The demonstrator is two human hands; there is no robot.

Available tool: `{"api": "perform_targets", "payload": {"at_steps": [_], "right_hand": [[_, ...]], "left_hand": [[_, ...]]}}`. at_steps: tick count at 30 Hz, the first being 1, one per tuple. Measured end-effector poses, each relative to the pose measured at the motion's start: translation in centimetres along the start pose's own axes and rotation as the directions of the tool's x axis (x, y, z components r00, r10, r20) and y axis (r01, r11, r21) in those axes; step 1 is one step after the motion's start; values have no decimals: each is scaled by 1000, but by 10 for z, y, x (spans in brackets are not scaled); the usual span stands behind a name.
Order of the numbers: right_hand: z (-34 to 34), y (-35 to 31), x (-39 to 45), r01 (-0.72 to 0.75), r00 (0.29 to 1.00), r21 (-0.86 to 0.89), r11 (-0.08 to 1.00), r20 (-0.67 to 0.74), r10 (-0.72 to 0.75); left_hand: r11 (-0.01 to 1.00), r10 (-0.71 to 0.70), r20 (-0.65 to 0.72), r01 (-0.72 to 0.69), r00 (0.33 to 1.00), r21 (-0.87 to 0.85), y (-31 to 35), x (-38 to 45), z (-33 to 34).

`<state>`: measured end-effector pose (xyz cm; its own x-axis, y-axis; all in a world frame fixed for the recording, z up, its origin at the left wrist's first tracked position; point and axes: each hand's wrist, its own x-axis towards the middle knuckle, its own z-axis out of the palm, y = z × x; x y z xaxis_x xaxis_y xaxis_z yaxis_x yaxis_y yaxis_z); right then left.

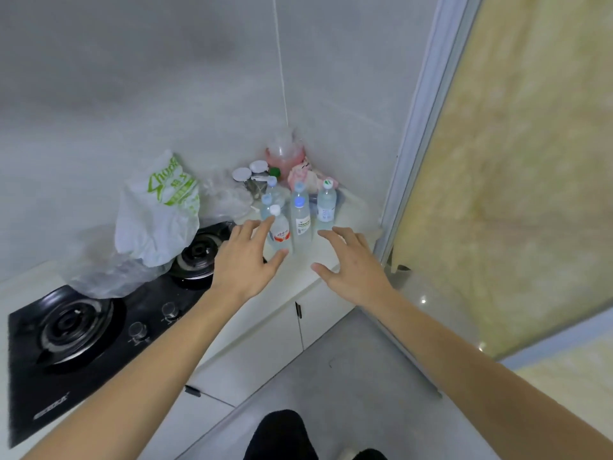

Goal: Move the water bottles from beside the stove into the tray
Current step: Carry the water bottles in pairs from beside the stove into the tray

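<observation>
Several clear water bottles stand upright on the white counter (345,227) in the corner, right of the black stove (99,330). The nearest one has a white cap and a red label (279,231). Beside it stands a blue-capped bottle (301,218), and a bottle with a green-marked cap (326,202) is further right. Others stand behind them. My left hand (247,257) is spread open just left of the red-label bottle, its fingers near the bottle with no grip on it. Open as well, my right hand (351,262) hovers to the right of the bottles, touching none. No tray is in view.
A white plastic bag with green print (159,214) and clear bags lie over the stove's far burner. Jars with white lids (247,175), a pink container (285,154) and a pink cloth crowd the corner. White cabinet doors (265,340) are below; a glass door (497,194) stands right.
</observation>
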<state>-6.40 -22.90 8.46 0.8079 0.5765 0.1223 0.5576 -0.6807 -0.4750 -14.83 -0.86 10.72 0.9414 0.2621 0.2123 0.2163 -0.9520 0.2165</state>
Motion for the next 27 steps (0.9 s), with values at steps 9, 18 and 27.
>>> {"api": "perform_targets", "payload": {"at_steps": [9,18,27], "right_hand": [[30,41,167,28,994,12,1000,107,-29],[80,76,278,63,941,12,998,332,-64],[112,98,302,148,916,72,986,367,-165]], "left_hand": [[981,-146,130,160,981,-105,-25,108,71],[956,-193,320,251,927,-150,-55,173,127],[933,-316,270,350,910,-88,-49,199,139]]}}
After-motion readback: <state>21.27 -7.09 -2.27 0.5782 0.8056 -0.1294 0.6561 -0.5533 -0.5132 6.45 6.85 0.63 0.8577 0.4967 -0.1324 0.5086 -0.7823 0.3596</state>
